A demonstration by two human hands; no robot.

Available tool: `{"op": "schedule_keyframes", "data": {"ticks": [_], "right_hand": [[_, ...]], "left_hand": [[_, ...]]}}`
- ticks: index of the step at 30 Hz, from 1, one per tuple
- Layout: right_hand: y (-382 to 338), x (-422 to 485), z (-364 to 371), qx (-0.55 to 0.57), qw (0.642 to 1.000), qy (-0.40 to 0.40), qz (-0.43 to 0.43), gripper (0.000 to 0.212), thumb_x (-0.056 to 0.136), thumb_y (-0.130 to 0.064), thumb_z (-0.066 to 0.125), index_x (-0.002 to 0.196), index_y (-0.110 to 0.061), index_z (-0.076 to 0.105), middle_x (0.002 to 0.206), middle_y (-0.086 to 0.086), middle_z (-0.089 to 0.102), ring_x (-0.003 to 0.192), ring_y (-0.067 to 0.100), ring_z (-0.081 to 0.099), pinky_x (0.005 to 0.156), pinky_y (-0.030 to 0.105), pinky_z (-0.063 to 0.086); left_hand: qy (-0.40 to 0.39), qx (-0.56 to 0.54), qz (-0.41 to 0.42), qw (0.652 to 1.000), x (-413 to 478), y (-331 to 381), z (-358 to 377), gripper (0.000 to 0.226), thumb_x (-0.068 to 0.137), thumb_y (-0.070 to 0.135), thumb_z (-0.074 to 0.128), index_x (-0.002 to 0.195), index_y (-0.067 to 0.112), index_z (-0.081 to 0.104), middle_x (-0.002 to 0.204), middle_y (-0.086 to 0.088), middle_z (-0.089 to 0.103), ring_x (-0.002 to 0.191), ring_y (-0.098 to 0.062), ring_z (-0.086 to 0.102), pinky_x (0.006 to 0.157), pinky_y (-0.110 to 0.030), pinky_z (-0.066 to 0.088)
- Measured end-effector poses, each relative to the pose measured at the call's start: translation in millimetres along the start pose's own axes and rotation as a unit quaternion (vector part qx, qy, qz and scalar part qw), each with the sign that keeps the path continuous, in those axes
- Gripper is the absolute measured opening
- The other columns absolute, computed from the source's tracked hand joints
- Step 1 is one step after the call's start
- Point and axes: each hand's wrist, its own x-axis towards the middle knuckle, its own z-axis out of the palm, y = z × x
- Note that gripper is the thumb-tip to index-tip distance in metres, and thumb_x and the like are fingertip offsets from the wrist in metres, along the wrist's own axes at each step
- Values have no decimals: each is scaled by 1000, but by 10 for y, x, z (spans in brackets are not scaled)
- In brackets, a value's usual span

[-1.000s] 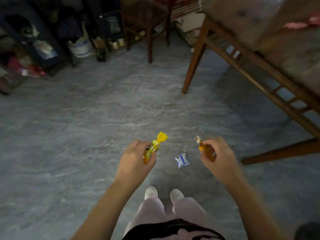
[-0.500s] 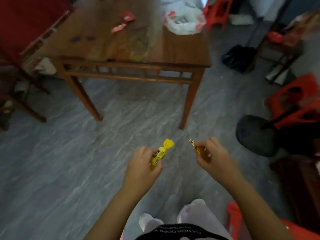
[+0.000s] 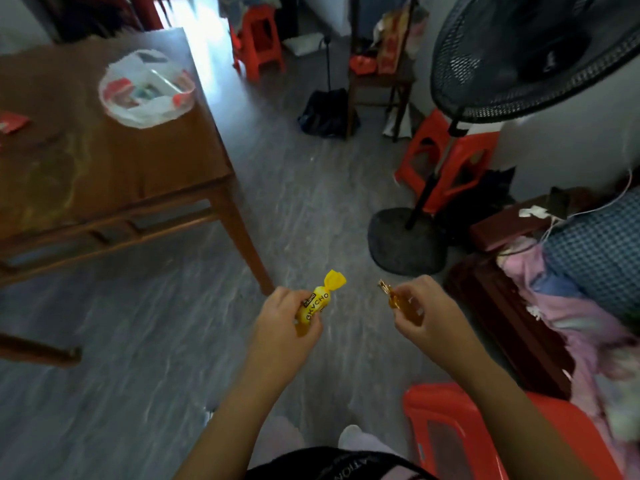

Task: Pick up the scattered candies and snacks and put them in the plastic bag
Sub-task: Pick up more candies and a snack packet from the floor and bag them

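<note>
Head view, read from left to right: a red flat wrapper point(image 3: 12, 122) lies at the left edge of the brown wooden tabletop point(image 3: 114, 168). Further along the same tabletop, near its far right corner, sits the translucent white plastic bag point(image 3: 147, 89), its mouth open upward, with red-and-white packets visible inside. Both hands are held over the grey marbled floor point(image 3: 138, 341), in front of the tabletop's near right leg and well apart from the bag. The left hand point(image 3: 282, 327) is closed around a yellow twist-wrapped candy with black lettering point(image 3: 318, 301); the twisted yellow end projects above the fingers. The right hand point(image 3: 427, 315) is closed in a pinch on an amber-orange wrapped candy with a gold twisted end point(image 3: 398, 301), the gold end pointing up and to the left. The two candies are near each other but not touching. To the right stand a black pedestal fan point(image 3: 519, 53) on a round base, red plastic stools point(image 3: 450, 157), and a bed carrying pink cloth point(image 3: 561, 306). A red plastic stool point(image 3: 450, 431) sits just beside the right forearm.
</note>
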Motion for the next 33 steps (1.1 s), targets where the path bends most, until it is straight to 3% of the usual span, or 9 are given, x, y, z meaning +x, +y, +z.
{"op": "schedule_keyframes", "data": {"ticks": [2, 6, 11, 17, 23, 28, 33], "right_hand": [[134, 188, -70, 3, 1000, -4, 1, 21, 71, -2, 67, 84, -16, 58, 75, -16, 43, 76, -4, 48, 63, 9, 36], [290, 744, -91, 4, 1000, 1, -1, 21, 72, -3, 67, 86, -14, 58, 80, -1, 50, 71, 9, 48, 62, 14, 37], [349, 1775, -53, 5, 1000, -12, -10, 17, 74, -7, 67, 86, -14, 58, 82, 0, 52, 70, 10, 52, 63, 19, 42], [339, 3172, -50, -8, 1000, -27, -11, 13, 75, -8, 65, 84, -14, 58, 81, -1, 52, 70, 12, 54, 63, 29, 47], [263, 4456, 3, -11, 998, -39, -46, 15, 75, -7, 65, 86, -16, 58, 81, -4, 50, 71, 8, 51, 64, 18, 42], [357, 5259, 220, 18, 997, -64, -45, 17, 76, -6, 65, 88, -15, 58, 85, 0, 52, 74, 9, 53, 67, 16, 44], [445, 6418, 463, 8, 989, -108, -99, 19, 77, -9, 66, 92, -16, 57, 90, -1, 53, 76, 6, 54, 65, 11, 45]], "left_hand": [[-4, -2, 4, 1000, 234, 35, 100, 16, 72, 17, 63, 88, 14, 64, 78, 3, 53, 70, -11, 49, 66, -5, 33], [-6, -9, -5, 1000, 756, -79, 214, 26, 71, 30, 53, 86, 13, 64, 74, 3, 51, 68, -6, 45, 65, -7, 34], [9, 5, -40, 999, 1686, -400, 306, 16, 68, 17, 60, 80, 7, 63, 73, -2, 55, 66, -9, 47, 61, -18, 37], [12, 11, -31, 999, 3110, -668, 232, 23, 71, 26, 56, 85, 10, 64, 76, 1, 53, 68, -13, 50, 62, -25, 39], [45, 15, -27, 999, 4349, -791, 84, 15, 74, 10, 68, 89, 8, 64, 78, 1, 52, 70, -16, 50, 61, -20, 36], [50, -1, -64, 997, 4946, -983, 144, 21, 71, 21, 59, 89, 10, 64, 78, 2, 53, 70, -14, 51, 63, -17, 36], [93, 16, -141, 986, 5661, -1341, 50, 25, 70, 22, 56, 89, 9, 65, 78, 2, 54, 72, -15, 52, 63, -15, 37]]}}
